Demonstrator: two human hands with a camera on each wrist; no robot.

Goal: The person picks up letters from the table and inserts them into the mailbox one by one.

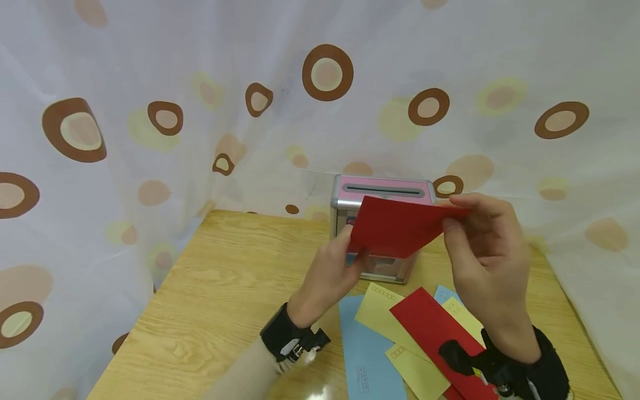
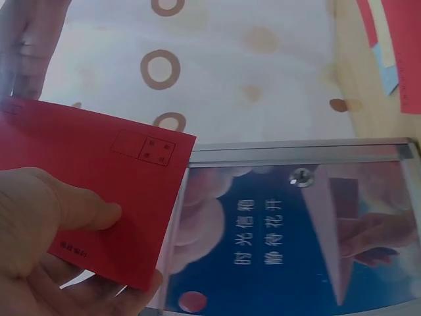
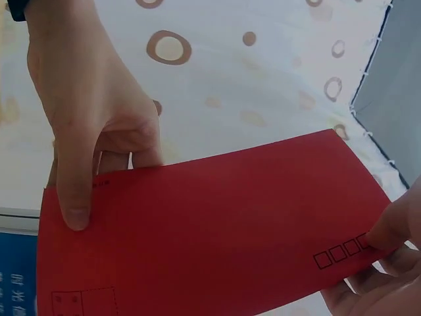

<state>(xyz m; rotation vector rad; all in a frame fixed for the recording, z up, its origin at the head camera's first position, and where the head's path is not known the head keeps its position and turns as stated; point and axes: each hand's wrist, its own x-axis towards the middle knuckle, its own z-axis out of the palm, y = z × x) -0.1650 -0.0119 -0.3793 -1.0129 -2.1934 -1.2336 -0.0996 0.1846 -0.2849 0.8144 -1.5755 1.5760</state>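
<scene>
A red envelope (image 1: 400,228) is held up in front of a pink-topped letter box (image 1: 345,194). My left hand (image 1: 327,272) grips its left end, thumb on the printed face in the left wrist view. At the other end, my right hand (image 1: 492,261) pinches the envelope; in the right wrist view its thumb lies by a row of printed boxes. A long slot (image 1: 382,190) runs across the letter box's top, and the envelope hides much of its front. The left wrist view shows a small round lock (image 2: 302,177) and white characters on that front.
Below my hands, loose envelopes overlap on the wooden table (image 1: 200,300): a blue one (image 1: 367,355), several yellow ones (image 1: 377,308) and a red one (image 1: 435,328). A patterned curtain (image 1: 280,133) hangs behind and along both sides of the table.
</scene>
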